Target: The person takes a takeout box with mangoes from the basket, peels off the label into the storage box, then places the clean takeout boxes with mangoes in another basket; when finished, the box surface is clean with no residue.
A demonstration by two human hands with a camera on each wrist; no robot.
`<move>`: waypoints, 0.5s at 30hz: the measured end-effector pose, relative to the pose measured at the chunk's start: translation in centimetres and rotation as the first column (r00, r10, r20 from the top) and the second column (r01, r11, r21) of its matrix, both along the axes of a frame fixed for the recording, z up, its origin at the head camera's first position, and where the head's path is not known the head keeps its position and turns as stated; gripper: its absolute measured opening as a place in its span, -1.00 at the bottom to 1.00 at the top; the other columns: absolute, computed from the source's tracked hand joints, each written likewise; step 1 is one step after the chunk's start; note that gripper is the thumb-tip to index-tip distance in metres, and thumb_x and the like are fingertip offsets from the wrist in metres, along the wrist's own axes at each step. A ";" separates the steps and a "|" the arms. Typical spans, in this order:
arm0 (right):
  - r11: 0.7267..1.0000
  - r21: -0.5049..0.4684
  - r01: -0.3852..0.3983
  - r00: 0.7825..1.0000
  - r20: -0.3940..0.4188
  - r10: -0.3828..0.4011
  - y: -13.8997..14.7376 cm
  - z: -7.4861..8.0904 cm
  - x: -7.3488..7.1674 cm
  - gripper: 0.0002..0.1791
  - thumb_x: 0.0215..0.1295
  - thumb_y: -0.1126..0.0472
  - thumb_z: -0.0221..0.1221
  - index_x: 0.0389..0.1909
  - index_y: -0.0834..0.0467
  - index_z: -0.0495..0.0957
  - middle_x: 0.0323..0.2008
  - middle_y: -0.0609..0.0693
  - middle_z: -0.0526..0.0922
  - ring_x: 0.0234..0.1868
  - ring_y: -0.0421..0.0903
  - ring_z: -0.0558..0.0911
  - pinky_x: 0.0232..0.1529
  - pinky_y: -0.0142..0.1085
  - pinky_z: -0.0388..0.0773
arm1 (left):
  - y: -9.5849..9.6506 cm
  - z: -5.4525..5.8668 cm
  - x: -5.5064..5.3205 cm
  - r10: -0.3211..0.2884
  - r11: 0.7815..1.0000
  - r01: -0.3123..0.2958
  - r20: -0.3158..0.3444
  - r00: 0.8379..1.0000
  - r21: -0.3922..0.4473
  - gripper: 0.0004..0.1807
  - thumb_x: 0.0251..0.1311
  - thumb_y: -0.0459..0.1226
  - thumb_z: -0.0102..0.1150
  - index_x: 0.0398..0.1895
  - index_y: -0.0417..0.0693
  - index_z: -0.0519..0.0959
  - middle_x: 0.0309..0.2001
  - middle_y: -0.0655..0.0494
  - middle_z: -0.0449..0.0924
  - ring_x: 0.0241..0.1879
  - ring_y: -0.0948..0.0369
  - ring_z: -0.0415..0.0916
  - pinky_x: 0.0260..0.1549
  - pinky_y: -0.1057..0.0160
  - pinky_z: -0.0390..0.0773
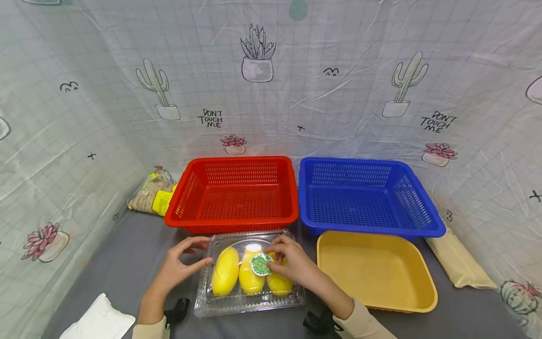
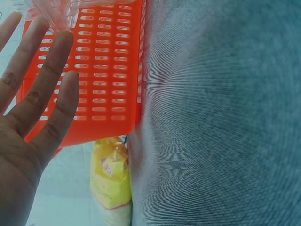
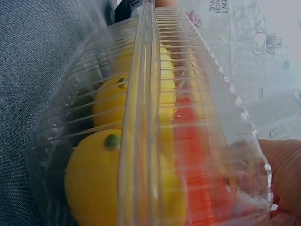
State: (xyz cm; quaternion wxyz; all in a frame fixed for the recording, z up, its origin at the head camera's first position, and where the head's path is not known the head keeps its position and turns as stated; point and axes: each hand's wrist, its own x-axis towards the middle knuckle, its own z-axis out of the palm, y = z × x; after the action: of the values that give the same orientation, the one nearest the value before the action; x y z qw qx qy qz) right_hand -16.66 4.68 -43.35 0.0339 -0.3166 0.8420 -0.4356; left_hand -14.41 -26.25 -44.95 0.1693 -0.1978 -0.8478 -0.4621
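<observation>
A clear plastic clamshell box (image 1: 205,301) lies on the grey cloth, closed over three yellow mango-shaped fruits (image 1: 226,271). In the right wrist view, small green stem ends show on the fruits (image 3: 101,174) through the ribbed box wall (image 3: 146,94). My right hand (image 1: 298,266) is over the box's right half, its thumb and fingers pinching the edge of a round green-and-white sticker (image 1: 259,264) over the lid. Along the box's left side is my left hand (image 1: 174,267), thumb and fingers spread apart, fingertips near its edge. The left wrist view shows its fingers (image 2: 54,70) extended.
Behind the box stand a red basket (image 1: 230,223) and a blue basket (image 1: 372,230). A yellow tray (image 1: 377,306) is on the right. Bags (image 1: 148,195) lie beside the red basket, a beige packet (image 1: 459,256) at far right, a white packet (image 1: 99,320) at front left.
</observation>
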 end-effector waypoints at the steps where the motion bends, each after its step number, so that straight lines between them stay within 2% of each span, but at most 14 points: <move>1: 1.000 -0.002 0.000 1.000 -0.001 0.000 0.0 0.0 0.0 -0.74 0.12 0.40 0.32 -0.12 0.31 0.67 -0.22 0.11 0.51 -0.42 -0.19 0.50 -0.38 -0.43 0.51 | 0.0 -0.1 0.0 0.000 1.000 0.000 0.003 1.000 0.001 -0.47 -0.19 -0.54 0.48 -0.02 -0.28 0.58 -0.21 -0.10 0.64 -0.21 0.19 0.57 -0.29 0.18 0.57; 13: 0.999 -0.052 0.014 0.998 -0.061 -0.017 -0.1 -0.5 0.3 -0.82 0.12 0.43 0.29 -0.23 0.21 0.64 -0.29 0.03 0.57 -0.40 -0.19 0.49 -0.36 -0.42 0.52 | -0.2 -0.2 0.1 0.020 1.000 -0.019 0.084 0.996 -0.001 -0.47 -0.11 -0.49 0.47 0.03 -0.21 0.58 -0.18 -0.07 0.65 -0.18 0.16 0.56 -0.24 0.14 0.59; 15: 0.997 -0.081 0.017 0.997 -0.073 -0.023 -0.2 -0.6 0.3 -0.83 0.12 0.45 0.27 -0.26 0.22 0.64 -0.32 0.01 0.60 -0.40 -0.20 0.49 -0.36 -0.43 0.53 | -0.6 -1.1 -0.2 0.020 1.000 -0.020 0.085 0.996 0.000 -0.46 -0.09 -0.46 0.48 0.05 -0.14 0.58 -0.17 0.00 0.65 -0.17 0.21 0.56 -0.23 0.17 0.58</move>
State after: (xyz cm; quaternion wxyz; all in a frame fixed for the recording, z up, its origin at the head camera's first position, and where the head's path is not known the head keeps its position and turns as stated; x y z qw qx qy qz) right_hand -16.33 4.51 -43.93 -0.0144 -0.3251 0.8275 -0.4575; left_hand -14.65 -26.87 -46.07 0.1376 -0.1694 -0.8558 -0.4689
